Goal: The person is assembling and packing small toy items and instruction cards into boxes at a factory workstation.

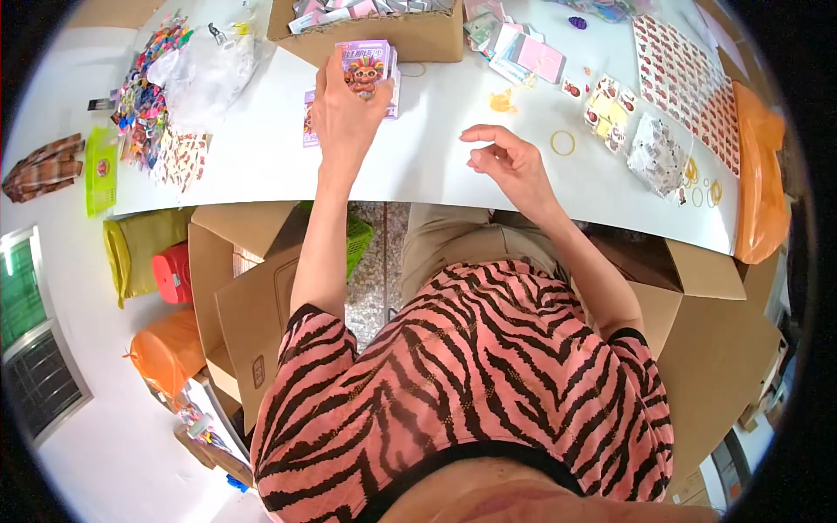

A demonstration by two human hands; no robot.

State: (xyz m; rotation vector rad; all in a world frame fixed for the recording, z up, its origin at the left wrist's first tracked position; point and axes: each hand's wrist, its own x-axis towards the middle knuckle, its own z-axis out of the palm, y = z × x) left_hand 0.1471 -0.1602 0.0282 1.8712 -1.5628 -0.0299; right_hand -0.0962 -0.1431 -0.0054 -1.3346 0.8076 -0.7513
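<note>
Clamped around a card pack (370, 68) at upper centre, left hand (344, 113) grips its edges; light, stiff, likely slippery; right hand (510, 161) hovers, fingers loosely apart, empty.

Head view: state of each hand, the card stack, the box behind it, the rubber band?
Left hand: fingers closed around the card stack, holding it upright on the table.
Card stack: gripped, standing on edge.
Right hand: empty, fingers loosely curled, just above the white table.
Cardboard box: open, filled with packets.
Yellow rubber band: lying flat, loose.
</note>
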